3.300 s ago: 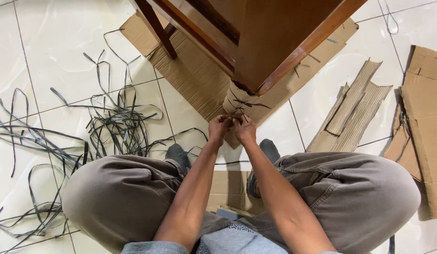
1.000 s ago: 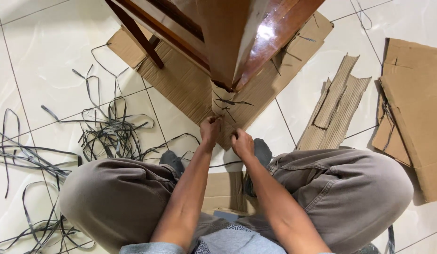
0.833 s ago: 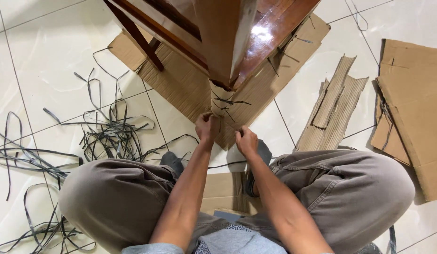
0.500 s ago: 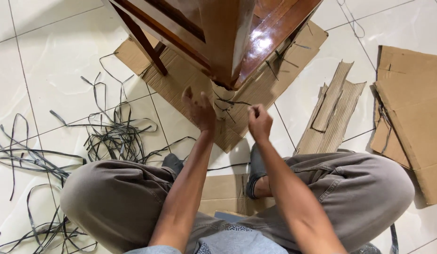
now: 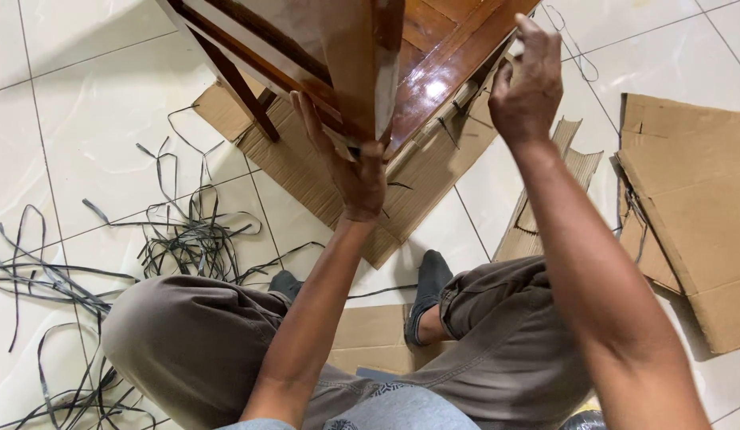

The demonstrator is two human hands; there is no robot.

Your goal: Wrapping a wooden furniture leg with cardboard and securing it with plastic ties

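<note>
In the head view, the person's left hand (image 5: 350, 163) lay against the near corner of a glossy reddish-brown wooden piece of furniture (image 5: 362, 56), palm to the wood, fingers stretched up along its edge and spread rather than curled around anything. The right hand (image 5: 529, 84) was raised beside the furniture's right edge, fingers loosely bent and parted, gripping nothing; whether its fingertips touched the wood could not be told. The furniture stood over a flat sheet of brown corrugated cardboard (image 5: 306, 167) spread on the pale glossy tiled floor (image 5: 91, 95). A tangle of dark grey plastic packing straps (image 5: 187, 235) lay on the tiles to the left, well apart from both hands. To the right lay a ribbed strip of corrugated cardboard (image 5: 577, 159) and, farther out, a large flattened brown cardboard box (image 5: 688, 199). The person crouched in grey-brown trousers (image 5: 187, 342) and dark socks (image 5: 425, 283).
</note>
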